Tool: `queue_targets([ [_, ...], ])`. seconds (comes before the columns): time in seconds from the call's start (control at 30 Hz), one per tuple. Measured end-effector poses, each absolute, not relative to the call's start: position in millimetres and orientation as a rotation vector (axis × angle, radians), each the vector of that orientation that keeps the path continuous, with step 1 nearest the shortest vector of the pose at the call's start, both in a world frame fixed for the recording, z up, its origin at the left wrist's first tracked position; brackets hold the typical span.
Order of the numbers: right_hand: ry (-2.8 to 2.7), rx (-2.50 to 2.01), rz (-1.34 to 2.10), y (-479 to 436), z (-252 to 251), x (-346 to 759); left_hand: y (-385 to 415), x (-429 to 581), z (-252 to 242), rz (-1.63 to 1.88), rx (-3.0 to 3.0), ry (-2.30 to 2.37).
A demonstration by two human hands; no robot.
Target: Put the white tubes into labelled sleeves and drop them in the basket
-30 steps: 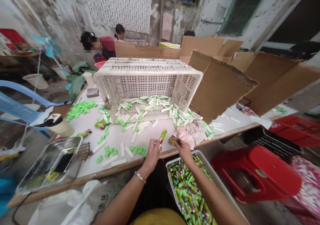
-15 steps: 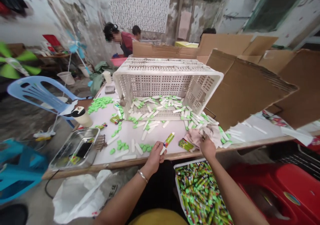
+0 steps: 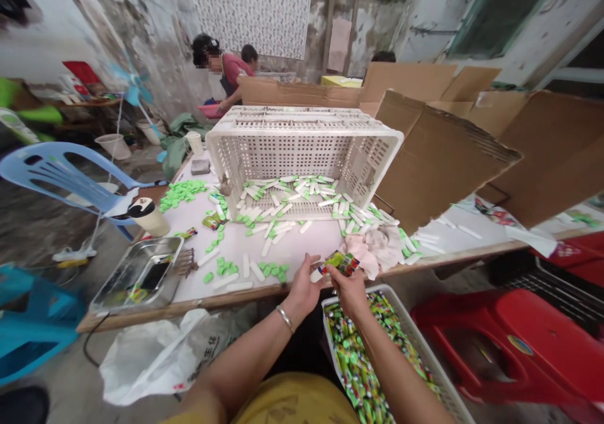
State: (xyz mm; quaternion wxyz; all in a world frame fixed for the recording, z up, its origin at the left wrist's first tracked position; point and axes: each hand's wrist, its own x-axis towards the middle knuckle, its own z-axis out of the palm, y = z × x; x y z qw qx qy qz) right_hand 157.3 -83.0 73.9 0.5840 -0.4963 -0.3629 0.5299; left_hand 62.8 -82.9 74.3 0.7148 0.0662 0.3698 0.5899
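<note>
My left hand (image 3: 304,287) and my right hand (image 3: 348,287) meet at the near edge of the white table (image 3: 302,248). Together they hold a small tube with a green, red and yellow label (image 3: 340,262); the left fingers pinch its white end, the right fingers grip the labelled part. A pink cloth (image 3: 375,248) lies just beyond my right hand. White tubes and green caps (image 3: 264,272) are scattered in front of my left hand. Below my right arm stands a white bin of labelled tubes (image 3: 365,355).
A white perforated crate (image 3: 302,144) lies on its side, spilling tubes. Cardboard sheets (image 3: 438,153) stand to the right. A metal tray (image 3: 141,273) sits at the left, beside a blue chair (image 3: 61,172). A red stool (image 3: 514,342) is lower right. People sit at the back (image 3: 221,72).
My right hand left the pink cloth and came back to my left hand. Both hands now hold the labelled tube together near the table edge.
</note>
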Motion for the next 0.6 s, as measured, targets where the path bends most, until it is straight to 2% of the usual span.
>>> queue_targets([
  [0.23,-0.847,-1.149,1.245,-106,72,156,-88,82,95,1.256,0.111,0.736],
  [0.37,-0.751,-1.232,1.169,-115,61,168,-94,89,87,1.146,0.274,0.828],
  [0.47,-0.479,-1.370,1.130,-129,34,199,-91,79,67,1.083,0.693,1.053],
  [0.6,-0.213,-1.760,1.109,-163,-21,267,-64,26,40,0.908,1.186,1.613],
])
